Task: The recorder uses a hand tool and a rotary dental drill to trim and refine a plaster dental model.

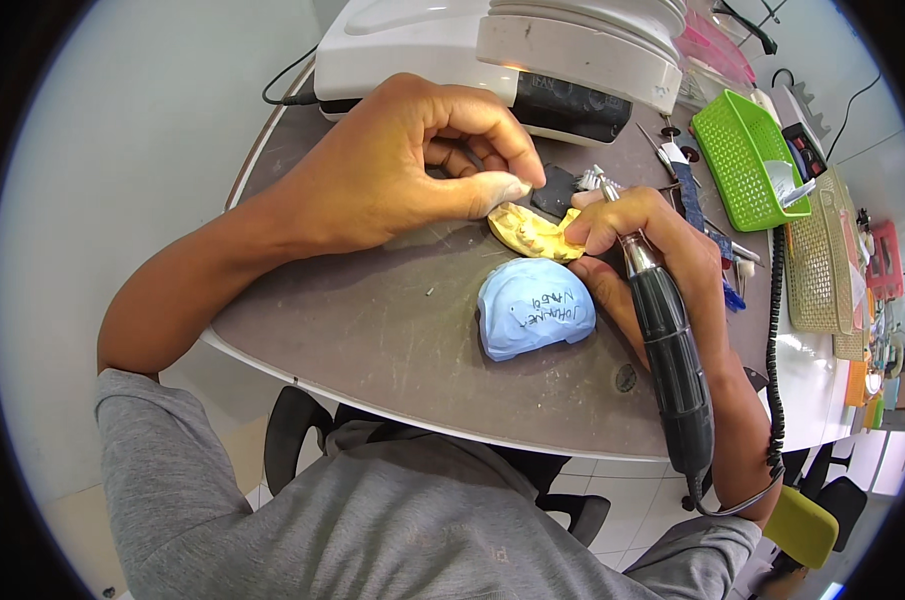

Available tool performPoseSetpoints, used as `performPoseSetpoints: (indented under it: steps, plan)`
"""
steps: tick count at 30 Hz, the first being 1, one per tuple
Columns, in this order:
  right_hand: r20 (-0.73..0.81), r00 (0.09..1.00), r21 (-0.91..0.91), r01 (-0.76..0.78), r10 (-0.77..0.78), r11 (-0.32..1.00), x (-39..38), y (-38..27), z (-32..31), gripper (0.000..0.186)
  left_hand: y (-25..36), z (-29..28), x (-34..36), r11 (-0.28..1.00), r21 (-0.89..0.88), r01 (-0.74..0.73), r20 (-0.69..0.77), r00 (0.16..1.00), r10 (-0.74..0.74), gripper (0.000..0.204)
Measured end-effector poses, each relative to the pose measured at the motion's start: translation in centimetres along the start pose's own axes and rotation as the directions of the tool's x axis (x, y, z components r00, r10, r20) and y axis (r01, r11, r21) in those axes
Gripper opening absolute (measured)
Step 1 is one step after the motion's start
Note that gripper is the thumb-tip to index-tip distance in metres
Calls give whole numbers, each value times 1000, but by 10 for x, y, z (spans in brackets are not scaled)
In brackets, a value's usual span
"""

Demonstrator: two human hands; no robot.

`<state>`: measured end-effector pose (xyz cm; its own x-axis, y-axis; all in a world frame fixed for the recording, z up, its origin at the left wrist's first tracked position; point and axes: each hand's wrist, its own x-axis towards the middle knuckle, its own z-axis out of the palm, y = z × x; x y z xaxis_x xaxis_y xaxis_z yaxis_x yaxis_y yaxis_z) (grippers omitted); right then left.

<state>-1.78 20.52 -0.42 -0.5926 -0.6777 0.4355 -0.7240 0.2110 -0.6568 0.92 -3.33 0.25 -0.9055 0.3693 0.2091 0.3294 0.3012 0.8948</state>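
Note:
My right hand (662, 235) grips a black and silver rotary handpiece (672, 370), pen-like, its silver tip pointing away from me. The thumb and fingers of this hand also touch the right end of a yellow dental cast (532, 234). Above the cast's left end, my left hand (427, 160) has its thumb and index finger pinched together; whatever lies between them is too small or hidden to make out. Whitish dust marks the thumb tip. Just nearer to me, a light blue dental cast (535, 310) with handwriting on its flat base rests on the table.
A white machine with a round hood (582, 40) stands at the back of the brown table (372, 320). At right are a green basket (737, 170), a beige basket (817, 260) and several slim tools. A coiled black cord (775, 340) hangs beside my right arm.

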Motion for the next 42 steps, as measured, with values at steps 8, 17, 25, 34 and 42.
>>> performPoseSetpoints:
  steps: [8,17,25,34,42]
  plan:
    - [1,1000,-8,6,-6,1000,0,2,-1,22,2,0,1,992,115,-50,119,992,36,15]
    - [1,999,-15,41,-41,999,0,5,2,23,-3,-4,1,1000,-26,-5,136,991,8,24]
    - [-30,999,22,-11,11,1000,1,3,2,25,-4,-5,2,994,95,-51,187,982,33,25]
    - [-143,988,4,62,-60,998,3,-6,-1,31,6,7,0,924,-359,130,55,991,-118,36]
    - [-216,970,-26,107,-110,994,4,-9,-1,36,15,23,0,703,-648,294,147,953,-263,42]
